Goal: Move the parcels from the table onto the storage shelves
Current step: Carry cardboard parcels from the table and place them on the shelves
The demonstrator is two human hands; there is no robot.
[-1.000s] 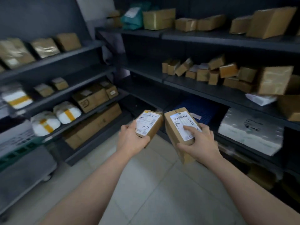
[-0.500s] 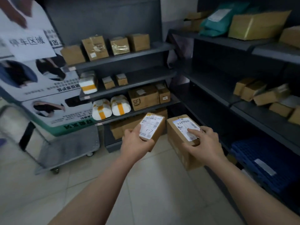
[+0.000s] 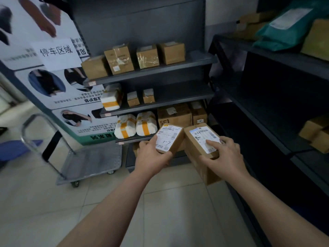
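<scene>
Evidently stiff and light enough for one hand each, the small parcel [image 3: 169, 138] sits clasped in the left grip [image 3: 153, 157] and the larger parcel [image 3: 203, 139] is clamped by its labelled end in the right grip [image 3: 226, 155], both held in the air just before the front edge of the storage shelves [image 3: 128, 139].

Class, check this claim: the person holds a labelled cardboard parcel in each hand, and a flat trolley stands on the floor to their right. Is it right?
Not quite. The head view shows the flat trolley on the floor to the person's left, not their right. The rest stands: the left hand grips the smaller parcel and the right hand grips the larger parcel.
</scene>
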